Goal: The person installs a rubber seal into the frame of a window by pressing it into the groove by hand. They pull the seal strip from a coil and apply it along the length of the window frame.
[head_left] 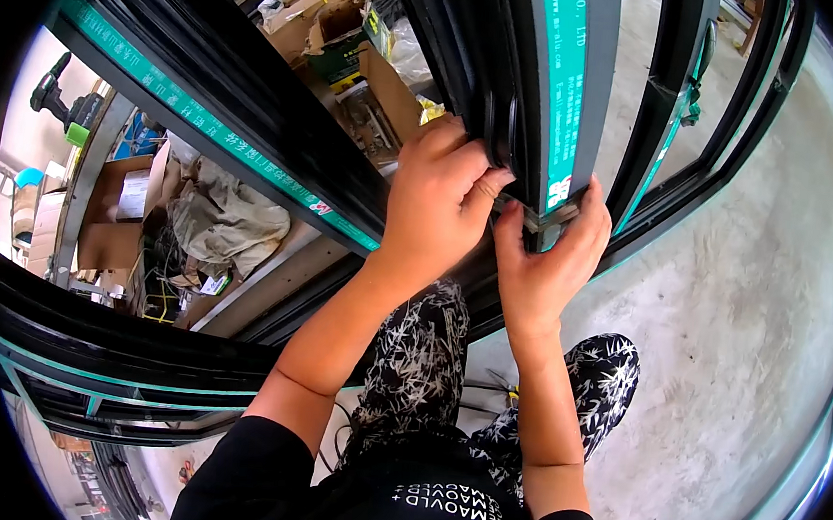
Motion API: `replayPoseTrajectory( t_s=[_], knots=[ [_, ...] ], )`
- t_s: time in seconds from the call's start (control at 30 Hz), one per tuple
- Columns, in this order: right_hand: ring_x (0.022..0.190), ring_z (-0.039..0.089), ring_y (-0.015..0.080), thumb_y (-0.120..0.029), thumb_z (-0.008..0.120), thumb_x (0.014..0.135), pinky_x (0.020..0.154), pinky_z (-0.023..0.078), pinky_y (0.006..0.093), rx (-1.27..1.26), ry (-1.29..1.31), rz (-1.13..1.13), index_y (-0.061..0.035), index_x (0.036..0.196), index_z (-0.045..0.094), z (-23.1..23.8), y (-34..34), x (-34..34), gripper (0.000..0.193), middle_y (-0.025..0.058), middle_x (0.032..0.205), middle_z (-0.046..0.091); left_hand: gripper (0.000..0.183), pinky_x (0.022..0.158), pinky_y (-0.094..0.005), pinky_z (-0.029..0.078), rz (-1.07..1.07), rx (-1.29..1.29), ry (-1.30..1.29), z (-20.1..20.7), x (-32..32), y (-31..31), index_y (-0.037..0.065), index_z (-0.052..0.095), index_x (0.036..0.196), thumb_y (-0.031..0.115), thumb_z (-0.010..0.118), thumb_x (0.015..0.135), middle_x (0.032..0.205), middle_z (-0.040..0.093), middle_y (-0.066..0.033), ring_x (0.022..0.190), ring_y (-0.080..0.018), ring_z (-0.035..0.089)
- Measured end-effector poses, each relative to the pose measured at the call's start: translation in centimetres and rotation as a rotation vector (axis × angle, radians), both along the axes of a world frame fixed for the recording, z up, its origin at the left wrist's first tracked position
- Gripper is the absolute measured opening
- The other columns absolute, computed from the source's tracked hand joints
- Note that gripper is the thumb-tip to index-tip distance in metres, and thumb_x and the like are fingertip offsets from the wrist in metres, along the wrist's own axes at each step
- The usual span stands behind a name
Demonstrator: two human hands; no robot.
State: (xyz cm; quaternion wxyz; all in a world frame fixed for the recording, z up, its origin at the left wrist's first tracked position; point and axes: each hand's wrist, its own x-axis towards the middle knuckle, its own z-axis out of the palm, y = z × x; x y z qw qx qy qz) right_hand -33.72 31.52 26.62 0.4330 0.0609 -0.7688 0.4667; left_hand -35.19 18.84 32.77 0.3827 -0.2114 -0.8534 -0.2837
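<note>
A dark window frame profile (597,89) with green protective film stands in front of me, its lower end facing me. My left hand (440,199) is closed at the profile's black inner edge, thumb and curled fingers pressed together. A thin black strip (511,131), which looks like a rubber seal, loops just above that thumb. What lies inside the left fingers is hidden. My right hand (554,260) grips the profile's lower end, thumb on its left side and fingers on its right.
Another black frame bar with green film (185,113) slants across the left. Behind it are open cardboard boxes (113,244), a grey cloth (226,218) and a cordless drill (65,100). More frames (726,117) stand at the right. Concrete floor (708,377) lies to my right, and cables (337,428) near my legs.
</note>
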Motion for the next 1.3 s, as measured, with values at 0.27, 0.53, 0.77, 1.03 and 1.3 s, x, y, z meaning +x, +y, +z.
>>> replayPoseTrajectory(
  t_s=[0.27,0.53,0.77,1.03,1.3],
  knots=[
    [0.111,0.057,0.0367,-0.011,0.083,0.076,0.096,0.047,0.0424,-0.028,-0.046,0.047,0.0084,0.138,0.048,0.1,0.3,0.1,0.073,0.0214,0.122,0.058,0.017,0.072,-0.0476,0.046,-0.015,-0.016,0.013,0.4,0.1,-0.1,0.002,0.062,0.077,0.010,0.076,0.078,0.082,0.055,-0.0134,0.081,-0.0380,0.056],
    [0.124,0.051,0.0420,-0.014,0.084,0.076,0.106,0.042,0.0478,-0.114,-0.067,0.124,0.0051,0.147,0.041,5.3,-0.3,0.0,0.084,0.0249,0.135,0.054,0.020,0.078,-0.0486,0.046,0.007,-0.036,-0.013,-0.2,0.2,-0.5,0.002,0.060,0.085,0.007,0.076,0.074,0.092,0.059,-0.0152,0.092,-0.0398,0.057],
    [0.118,0.054,0.0418,-0.015,0.084,0.077,0.102,0.044,0.0468,-0.088,-0.031,0.054,0.0050,0.143,0.045,4.9,-0.6,-0.2,0.079,0.0244,0.127,0.058,0.023,0.087,-0.0449,0.050,0.180,0.036,0.178,2.3,2.3,0.3,0.005,0.069,0.097,0.006,0.078,0.075,0.107,0.064,-0.0123,0.101,-0.0352,0.062],
    [0.113,0.059,0.0348,-0.016,0.085,0.076,0.095,0.049,0.0405,-0.056,0.010,-0.027,0.0033,0.139,0.052,4.6,-0.8,-0.6,0.073,0.0191,0.126,0.062,0.023,0.086,-0.0372,0.049,0.037,0.257,-0.065,2.2,1.3,0.1,0.001,0.065,0.091,0.010,0.082,0.079,0.105,0.063,-0.0116,0.097,-0.0288,0.060],
    [0.112,0.057,0.0413,-0.015,0.085,0.073,0.098,0.046,0.0479,-0.053,0.051,-0.019,0.0038,0.138,0.050,4.3,-0.7,-1.3,0.076,0.0221,0.121,0.062,0.022,0.079,-0.0334,0.048,0.119,0.203,-0.027,2.4,1.0,0.5,0.000,0.062,0.085,0.008,0.082,0.080,0.091,0.061,-0.0086,0.086,-0.0237,0.059]
  ],
)
